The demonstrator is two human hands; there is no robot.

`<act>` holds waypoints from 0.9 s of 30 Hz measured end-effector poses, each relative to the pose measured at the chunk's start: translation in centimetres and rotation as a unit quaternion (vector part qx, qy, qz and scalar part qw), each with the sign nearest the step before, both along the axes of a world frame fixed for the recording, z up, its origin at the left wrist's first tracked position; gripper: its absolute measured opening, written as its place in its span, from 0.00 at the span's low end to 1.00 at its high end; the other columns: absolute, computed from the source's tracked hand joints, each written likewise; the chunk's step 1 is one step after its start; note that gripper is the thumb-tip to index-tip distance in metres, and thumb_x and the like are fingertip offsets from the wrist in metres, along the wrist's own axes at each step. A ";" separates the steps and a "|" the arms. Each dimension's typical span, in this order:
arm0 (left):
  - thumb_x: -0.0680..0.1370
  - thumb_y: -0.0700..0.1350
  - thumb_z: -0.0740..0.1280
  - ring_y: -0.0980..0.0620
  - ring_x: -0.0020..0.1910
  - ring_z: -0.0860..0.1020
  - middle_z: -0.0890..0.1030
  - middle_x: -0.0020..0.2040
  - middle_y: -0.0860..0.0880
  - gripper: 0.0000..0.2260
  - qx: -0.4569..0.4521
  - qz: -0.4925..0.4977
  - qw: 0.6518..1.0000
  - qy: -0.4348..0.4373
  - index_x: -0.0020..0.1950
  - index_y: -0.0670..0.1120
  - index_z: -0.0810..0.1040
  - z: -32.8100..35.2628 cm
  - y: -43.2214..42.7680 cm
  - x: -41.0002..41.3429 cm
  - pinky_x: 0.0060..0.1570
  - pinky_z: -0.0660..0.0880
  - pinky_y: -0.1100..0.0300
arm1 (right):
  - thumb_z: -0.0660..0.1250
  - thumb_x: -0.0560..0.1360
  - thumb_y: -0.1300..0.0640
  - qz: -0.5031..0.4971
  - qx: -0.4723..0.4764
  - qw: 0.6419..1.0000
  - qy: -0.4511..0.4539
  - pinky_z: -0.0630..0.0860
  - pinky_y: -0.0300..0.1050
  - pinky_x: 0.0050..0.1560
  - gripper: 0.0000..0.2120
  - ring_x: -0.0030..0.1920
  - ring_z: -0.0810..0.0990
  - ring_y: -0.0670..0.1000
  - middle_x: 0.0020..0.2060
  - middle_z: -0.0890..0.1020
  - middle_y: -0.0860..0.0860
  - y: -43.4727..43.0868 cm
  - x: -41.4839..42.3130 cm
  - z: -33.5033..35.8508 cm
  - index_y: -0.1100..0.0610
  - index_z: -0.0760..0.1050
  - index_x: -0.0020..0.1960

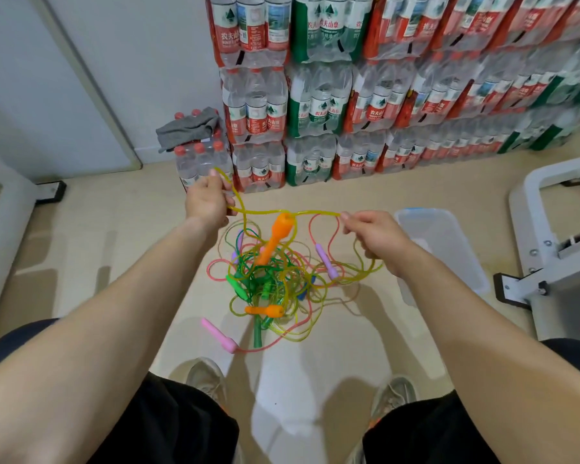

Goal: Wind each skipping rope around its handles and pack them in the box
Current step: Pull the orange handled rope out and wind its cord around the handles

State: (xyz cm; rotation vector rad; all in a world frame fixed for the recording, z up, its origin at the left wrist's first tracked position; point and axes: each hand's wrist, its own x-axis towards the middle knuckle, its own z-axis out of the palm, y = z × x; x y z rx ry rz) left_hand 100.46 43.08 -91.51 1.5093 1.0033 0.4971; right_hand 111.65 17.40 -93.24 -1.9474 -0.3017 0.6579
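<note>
One clear plastic box (449, 246) lies beside the right hand (377, 237); it and the left hand (208, 202) pinch a yellow skipping rope (315, 213), orange handle (275, 239) dangling between them.

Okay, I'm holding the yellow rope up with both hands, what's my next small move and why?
Probably lift the left hand and right hand higher to draw the yellow rope out. The raised orange handle hangs from it, but the other orange handle lies in the tangle on the floor, so winding can't start yet.
</note>
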 end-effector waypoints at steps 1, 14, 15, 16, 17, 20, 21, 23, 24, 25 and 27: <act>0.86 0.54 0.52 0.54 0.21 0.71 0.73 0.28 0.50 0.20 -0.011 -0.011 1.000 0.002 0.39 0.48 0.71 0.0 0.2 -0.1 0.23 0.61 0.66 | 0.68 0.80 0.48 -0.053 -0.004 0.998 0.013 0.58 0.40 0.28 0.16 0.25 0.60 0.49 0.24 0.66 0.47 -0.5 0.5 -0.7 0.56 0.77 0.38; 0.83 0.44 0.56 0.51 0.26 0.80 0.72 0.32 0.48 0.13 -0.111 -0.112 0.987 0.024 0.46 0.44 0.78 2.5 -0.9 0.1 0.26 0.75 0.65 | 0.58 0.83 0.56 -0.137 0.060 0.968 0.202 0.58 0.40 0.25 0.12 0.22 0.55 0.46 0.22 0.58 0.45 -1.4 0.6 -2.3 0.59 0.78 0.52; 0.82 0.42 0.56 0.50 0.28 0.82 0.75 0.34 0.47 0.12 -0.142 -0.138 0.980 0.013 0.49 0.42 0.79 3.2 -1.7 0.3 0.28 0.77 0.63 | 0.58 0.82 0.57 -0.102 0.066 0.969 0.214 0.59 0.40 0.27 0.11 0.22 0.55 0.47 0.22 0.59 0.46 -0.9 0.2 -1.7 0.59 0.79 0.55; 0.81 0.40 0.57 0.47 0.32 0.84 0.78 0.37 0.45 0.11 -0.180 -0.164 0.970 -0.001 0.52 0.39 0.79 4.0 -2.4 0.5 0.30 0.79 0.61 | 0.59 0.81 0.58 -0.064 0.075 0.970 0.222 0.60 0.41 0.28 0.11 0.23 0.56 0.47 0.23 0.63 0.47 -0.3 -0.3 -1.1 0.59 0.79 0.57; 0.81 0.38 0.58 0.45 0.36 0.85 0.80 0.41 0.44 0.10 -0.219 -0.191 0.957 -0.017 0.56 0.37 0.78 4.6 -3.1 0.7 0.33 0.81 0.60 | 0.61 0.80 0.58 -0.027 0.083 0.971 0.222 0.62 0.41 0.29 0.11 0.24 0.57 0.47 0.26 0.71 0.49 0.4 -0.9 -0.5 0.57 0.79 0.58; 0.82 0.33 0.57 0.41 0.43 0.86 0.83 0.51 0.41 0.12 -0.318 -0.227 0.918 -0.061 0.64 0.35 0.74 5.9 -4.6 1.6 0.35 0.82 0.62 | 0.68 0.76 0.59 0.070 0.092 0.973 0.201 0.67 0.39 0.27 0.10 0.27 0.61 0.46 0.47 0.85 0.47 2.5 -3.1 1.0 0.51 0.81 0.57; 0.83 0.33 0.56 0.42 0.43 0.86 0.83 0.53 0.40 0.13 -0.341 -0.217 0.911 -0.078 0.65 0.35 0.72 6.2 -4.9 1.8 0.34 0.81 0.63 | 0.69 0.76 0.58 0.093 0.100 0.972 0.189 0.68 0.38 0.26 0.09 0.27 0.62 0.45 0.48 0.85 0.45 3.1 -3.7 1.2 0.52 0.81 0.55; 0.83 0.32 0.54 0.45 0.41 0.86 0.83 0.54 0.41 0.14 -0.370 -0.175 0.904 -0.120 0.68 0.33 0.70 6.5 -4.7 2.3 0.32 0.80 0.66 | 0.69 0.79 0.57 0.115 0.119 0.977 0.136 0.70 0.37 0.26 0.06 0.25 0.64 0.44 0.38 0.84 0.43 3.9 -4.5 1.2 0.58 0.82 0.53; 0.84 0.32 0.53 0.46 0.41 0.86 0.83 0.55 0.41 0.15 -0.384 -0.155 0.899 -0.143 0.70 0.33 0.69 6.5 -4.4 2.5 0.33 0.80 0.66 | 0.68 0.80 0.58 0.112 0.125 0.980 0.104 0.70 0.36 0.27 0.07 0.24 0.65 0.44 0.31 0.81 0.42 4.1 -4.6 1.1 0.62 0.81 0.52; 0.84 0.32 0.53 0.46 0.40 0.86 0.82 0.57 0.40 0.16 -0.400 -0.138 0.891 -0.162 0.70 0.32 0.69 6.4 -4.2 2.4 0.34 0.81 0.66 | 0.67 0.80 0.60 0.112 0.131 0.981 0.087 0.70 0.37 0.28 0.07 0.23 0.65 0.43 0.26 0.79 0.41 4.2 -4.6 1.0 0.63 0.81 0.52; 0.84 0.33 0.54 0.46 0.42 0.86 0.81 0.61 0.39 0.15 -0.438 -0.114 0.872 -0.187 0.69 0.31 0.70 6.3 -4.1 2.1 0.39 0.82 0.65 | 0.68 0.79 0.62 0.131 0.135 0.979 0.079 0.69 0.39 0.30 0.07 0.24 0.66 0.42 0.25 0.77 0.39 4.5 -4.9 1.1 0.58 0.82 0.55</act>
